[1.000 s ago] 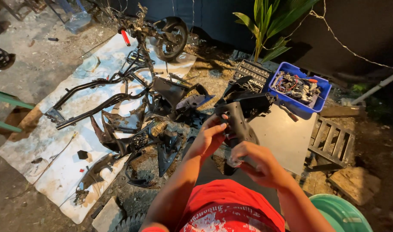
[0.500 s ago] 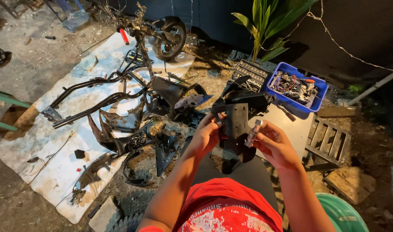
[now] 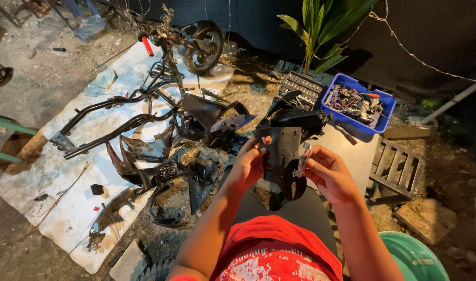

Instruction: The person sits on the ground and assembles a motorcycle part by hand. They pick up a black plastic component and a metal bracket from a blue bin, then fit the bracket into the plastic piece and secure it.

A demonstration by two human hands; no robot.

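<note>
A stripped motorcycle frame (image 3: 118,122) with its front wheel (image 3: 204,44) lies on a pale ground sheet (image 3: 56,177) among loose black fairing panels (image 3: 144,161), with a blue crate of wiring and small parts (image 3: 358,105) off to the right. Held up at centre is a black plastic fender panel (image 3: 282,156), the left hand (image 3: 248,165) closed on its left edge. The right hand (image 3: 329,174) pinches a small silver metal piece (image 3: 303,156) against the panel's right edge.
</note>
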